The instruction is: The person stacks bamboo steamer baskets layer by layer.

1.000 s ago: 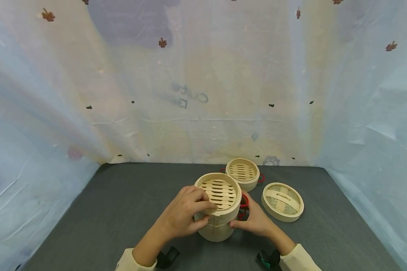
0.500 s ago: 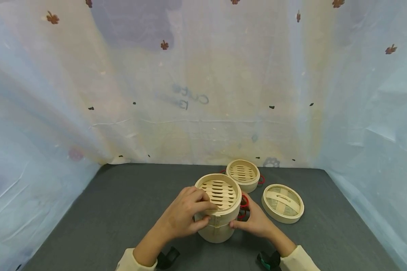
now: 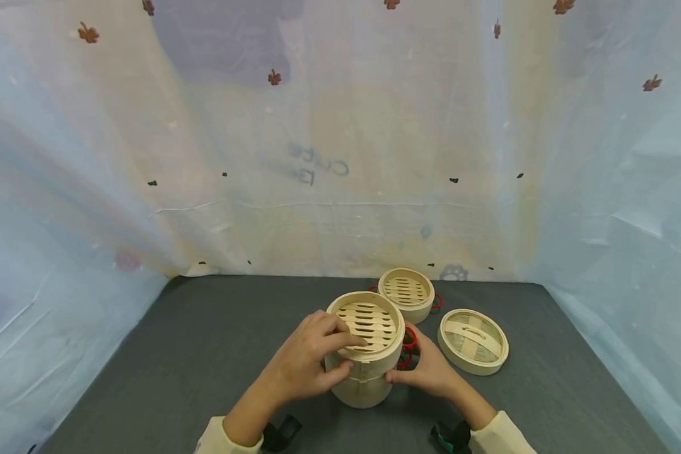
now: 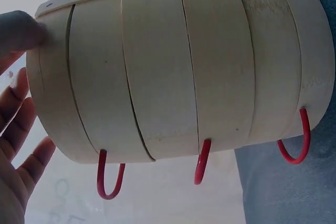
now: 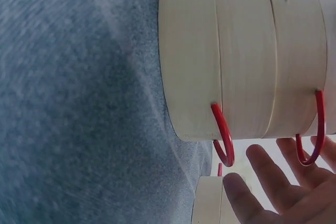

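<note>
Head view: on the grey bench [image 3: 204, 359] stands the bamboo steamer stack [image 3: 369, 366], between both hands. Left hand [image 3: 308, 356] pinches its upper rim [image 3: 401, 328]; right hand [image 3: 425, 369] rests its thumb against the side, fingers loosely spread near the red handles [image 5: 224, 132]. Gentle, level pressure should keep everything aligned.

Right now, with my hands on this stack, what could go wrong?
The bamboo steamer stack rises in tiers, so a sideways push might shift or topple them. Your right hand sits close to the red handles and could snag one. Sliding the stack back might bump the rear bamboo steamer basket.
</note>
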`<control>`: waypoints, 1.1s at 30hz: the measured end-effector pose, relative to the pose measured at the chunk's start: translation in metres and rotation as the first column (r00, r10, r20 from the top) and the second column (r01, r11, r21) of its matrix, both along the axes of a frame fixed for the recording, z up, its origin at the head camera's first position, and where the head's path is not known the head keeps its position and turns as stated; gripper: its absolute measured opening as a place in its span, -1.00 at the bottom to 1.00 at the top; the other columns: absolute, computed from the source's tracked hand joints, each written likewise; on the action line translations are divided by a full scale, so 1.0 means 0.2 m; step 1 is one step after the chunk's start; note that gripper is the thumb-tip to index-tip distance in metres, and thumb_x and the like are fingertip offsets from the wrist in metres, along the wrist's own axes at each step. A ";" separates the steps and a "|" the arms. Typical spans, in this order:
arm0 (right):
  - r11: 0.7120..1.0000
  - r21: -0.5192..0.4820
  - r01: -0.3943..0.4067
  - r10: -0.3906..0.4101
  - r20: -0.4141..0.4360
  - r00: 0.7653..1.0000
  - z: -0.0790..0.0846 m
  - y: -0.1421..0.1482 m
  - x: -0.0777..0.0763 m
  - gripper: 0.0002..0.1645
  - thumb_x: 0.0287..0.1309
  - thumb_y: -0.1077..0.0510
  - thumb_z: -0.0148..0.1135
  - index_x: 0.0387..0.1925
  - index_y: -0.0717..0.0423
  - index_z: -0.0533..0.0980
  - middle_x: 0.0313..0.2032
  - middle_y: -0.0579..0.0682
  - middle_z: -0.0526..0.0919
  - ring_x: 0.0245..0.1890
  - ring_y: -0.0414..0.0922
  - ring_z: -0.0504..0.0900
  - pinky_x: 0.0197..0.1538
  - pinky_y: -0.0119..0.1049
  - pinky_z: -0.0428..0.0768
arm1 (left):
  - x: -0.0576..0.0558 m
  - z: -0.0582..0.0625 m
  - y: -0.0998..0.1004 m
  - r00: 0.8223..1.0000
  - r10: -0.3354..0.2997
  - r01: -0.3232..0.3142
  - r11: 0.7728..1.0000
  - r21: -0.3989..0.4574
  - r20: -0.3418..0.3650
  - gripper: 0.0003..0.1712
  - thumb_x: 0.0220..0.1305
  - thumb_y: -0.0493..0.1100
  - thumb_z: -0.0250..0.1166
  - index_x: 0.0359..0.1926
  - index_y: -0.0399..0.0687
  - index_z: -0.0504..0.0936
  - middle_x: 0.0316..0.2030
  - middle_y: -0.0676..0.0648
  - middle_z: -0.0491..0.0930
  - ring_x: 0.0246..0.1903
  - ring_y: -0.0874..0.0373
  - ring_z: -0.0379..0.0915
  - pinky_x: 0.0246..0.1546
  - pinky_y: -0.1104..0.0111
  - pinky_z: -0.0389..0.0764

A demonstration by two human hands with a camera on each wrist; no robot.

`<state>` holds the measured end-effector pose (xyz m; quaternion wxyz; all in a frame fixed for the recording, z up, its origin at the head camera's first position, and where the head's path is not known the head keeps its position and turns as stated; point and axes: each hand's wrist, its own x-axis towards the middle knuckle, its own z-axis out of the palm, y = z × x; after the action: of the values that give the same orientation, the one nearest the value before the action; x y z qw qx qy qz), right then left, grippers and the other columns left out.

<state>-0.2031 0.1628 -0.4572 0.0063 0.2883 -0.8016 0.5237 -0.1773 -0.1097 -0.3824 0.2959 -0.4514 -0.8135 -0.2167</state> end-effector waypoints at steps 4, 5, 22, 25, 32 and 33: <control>1.000 0.013 0.005 -0.005 -0.027 1.000 0.01 0.01 0.00 0.19 -0.16 0.10 0.55 0.46 -0.15 0.06 0.26 0.08 0.40 0.15 -0.14 0.50 0.05 -0.01 0.56 | 0.01 -0.01 -0.02 0.997 0.039 -0.044 0.996 0.073 0.067 -0.51 0.00 -0.04 0.44 0.03 0.21 0.61 -0.18 0.15 0.47 -0.24 0.27 0.28 -0.22 0.33 0.38; 1.000 0.020 0.008 -0.007 -0.037 0.999 0.01 0.01 0.00 0.18 -0.16 0.10 0.55 0.45 -0.16 0.07 0.25 0.07 0.40 0.14 -0.14 0.50 0.05 0.02 0.56 | 0.01 -0.01 -0.03 0.995 0.050 -0.058 0.994 0.094 0.090 -0.48 0.00 -0.02 0.43 0.07 0.19 0.60 -0.15 0.14 0.47 -0.23 0.27 0.27 -0.21 0.33 0.37; 0.987 0.137 0.083 -0.066 -0.126 0.990 0.12 0.18 0.08 -0.25 0.12 0.14 0.31 0.34 -0.11 0.26 0.22 0.05 0.46 0.13 0.05 0.50 -0.02 -0.04 0.56 | 0.02 -0.06 -0.10 0.915 0.091 -0.204 0.945 0.257 0.394 -0.08 -0.03 0.09 0.43 0.37 0.25 0.24 0.25 0.05 0.38 0.21 0.08 0.33 0.01 -0.02 0.53; 0.976 0.179 0.124 -0.097 -0.154 0.983 0.16 0.21 0.08 -0.28 0.14 0.12 0.31 0.32 -0.09 0.28 0.18 0.06 0.50 0.12 0.07 0.50 -0.03 0.00 0.54 | 0.02 -0.07 -0.10 0.894 0.086 -0.220 0.939 0.265 0.440 -0.09 -0.01 0.11 0.42 0.38 0.26 0.23 0.26 0.07 0.35 0.22 0.03 0.32 0.01 -0.04 0.52; 0.953 0.236 0.191 -0.129 -0.253 0.959 0.26 0.26 0.05 -0.27 0.12 0.10 0.33 0.32 -0.04 0.29 0.17 0.01 0.52 0.15 0.06 0.49 0.00 0.16 0.50 | 0.02 -0.08 -0.09 0.845 0.063 -0.240 0.932 0.272 0.530 -0.05 -0.01 0.12 0.44 0.40 0.30 0.19 0.30 0.09 0.32 0.24 0.08 0.32 0.06 -0.03 0.49; 0.950 0.242 0.199 -0.131 -0.270 0.954 0.27 0.26 0.04 -0.28 0.12 0.10 0.33 0.31 0.00 0.31 0.17 0.01 0.52 0.15 0.04 0.49 0.01 0.16 0.50 | 0.01 -0.08 -0.10 0.843 0.061 -0.239 0.932 0.271 0.535 -0.05 -0.01 0.12 0.44 0.40 0.30 0.19 0.30 0.10 0.31 0.23 0.11 0.32 0.06 -0.03 0.49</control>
<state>-0.1946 0.2143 -0.4036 0.1126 0.2816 -0.8789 0.3681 -0.1744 -0.1287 -0.3985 0.1529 -0.2547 -0.8485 -0.4379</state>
